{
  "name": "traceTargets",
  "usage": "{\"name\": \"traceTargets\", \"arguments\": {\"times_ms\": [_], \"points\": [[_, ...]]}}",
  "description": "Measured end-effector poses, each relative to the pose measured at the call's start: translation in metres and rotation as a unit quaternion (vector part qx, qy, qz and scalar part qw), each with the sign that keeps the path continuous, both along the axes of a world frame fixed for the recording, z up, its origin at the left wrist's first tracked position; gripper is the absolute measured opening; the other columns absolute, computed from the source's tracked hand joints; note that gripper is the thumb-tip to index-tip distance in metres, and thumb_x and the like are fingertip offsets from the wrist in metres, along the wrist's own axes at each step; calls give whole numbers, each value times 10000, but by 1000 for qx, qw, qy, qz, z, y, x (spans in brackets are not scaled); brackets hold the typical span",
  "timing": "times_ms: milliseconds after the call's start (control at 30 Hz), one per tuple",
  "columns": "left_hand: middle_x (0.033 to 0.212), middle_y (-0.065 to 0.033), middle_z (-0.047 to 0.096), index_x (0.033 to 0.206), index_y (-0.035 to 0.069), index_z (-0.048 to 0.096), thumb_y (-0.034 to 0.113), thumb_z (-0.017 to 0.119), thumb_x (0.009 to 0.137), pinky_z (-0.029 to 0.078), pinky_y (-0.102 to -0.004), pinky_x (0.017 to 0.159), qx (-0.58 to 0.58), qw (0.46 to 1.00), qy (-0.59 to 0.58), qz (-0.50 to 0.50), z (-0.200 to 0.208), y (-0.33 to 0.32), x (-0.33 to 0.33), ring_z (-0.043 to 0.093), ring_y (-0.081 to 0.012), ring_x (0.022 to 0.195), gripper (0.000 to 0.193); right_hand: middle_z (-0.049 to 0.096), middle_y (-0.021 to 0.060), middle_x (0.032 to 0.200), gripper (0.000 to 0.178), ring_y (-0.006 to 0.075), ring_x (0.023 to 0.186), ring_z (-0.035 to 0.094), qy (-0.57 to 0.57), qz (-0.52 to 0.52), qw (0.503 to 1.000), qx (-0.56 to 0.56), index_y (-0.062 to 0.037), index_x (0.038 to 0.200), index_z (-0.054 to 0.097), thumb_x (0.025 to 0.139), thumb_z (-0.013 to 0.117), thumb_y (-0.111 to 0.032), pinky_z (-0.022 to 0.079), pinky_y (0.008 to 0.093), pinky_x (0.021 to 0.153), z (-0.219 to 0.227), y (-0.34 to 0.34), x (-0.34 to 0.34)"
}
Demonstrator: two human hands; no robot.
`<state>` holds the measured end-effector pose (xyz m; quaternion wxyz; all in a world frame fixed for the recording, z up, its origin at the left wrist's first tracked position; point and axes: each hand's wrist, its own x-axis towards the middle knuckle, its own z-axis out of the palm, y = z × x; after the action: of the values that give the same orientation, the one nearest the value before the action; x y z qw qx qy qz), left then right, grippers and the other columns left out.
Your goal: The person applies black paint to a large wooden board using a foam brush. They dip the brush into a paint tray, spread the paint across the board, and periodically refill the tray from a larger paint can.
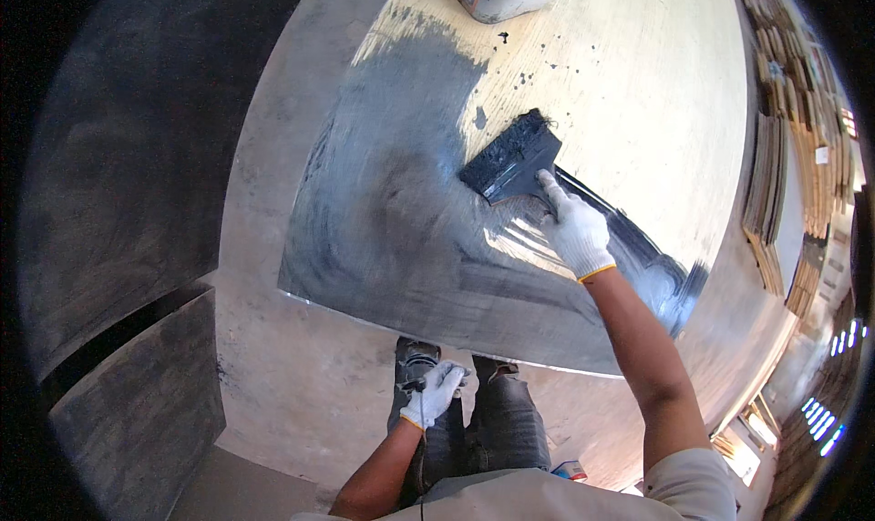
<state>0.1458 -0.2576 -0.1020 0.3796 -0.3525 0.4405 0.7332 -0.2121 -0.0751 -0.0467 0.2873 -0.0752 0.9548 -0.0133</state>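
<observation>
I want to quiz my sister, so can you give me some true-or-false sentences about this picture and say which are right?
1. A container stands on the board. True.
2. The left hand touches the board. False: it is down by the person's legs.
3. The right hand holds a wide dark brush. True.
4. The board is dark all over. False: a large part is pale.
5. Both gloves are black. False: they are mostly white.
</observation>
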Motion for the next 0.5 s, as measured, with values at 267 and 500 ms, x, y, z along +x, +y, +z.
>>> {"name": "traceTargets", "arguments": {"times_ms": [267,500], "points": [[1085,-49,704,1094,36,628,204,501,1073,566,-271,739,-12,998,33,-54,-7,-26,9,654,-108,916,212,673,201,1013,845,387,891,688,71,-49,993,-84,-280,1600,274,848,649,-191,551,495,791,11,-10,46],[1064,-45,708,1076,52,644,222,529,1061,552,-272,712,-44,991,48,-116,3,-45,10,655,-111,892,206,711,199,1049,628,391,935,700,69,-191,972,-119,-88,1435,494,866,685,-273,562,466,830,12,10,105]]}}
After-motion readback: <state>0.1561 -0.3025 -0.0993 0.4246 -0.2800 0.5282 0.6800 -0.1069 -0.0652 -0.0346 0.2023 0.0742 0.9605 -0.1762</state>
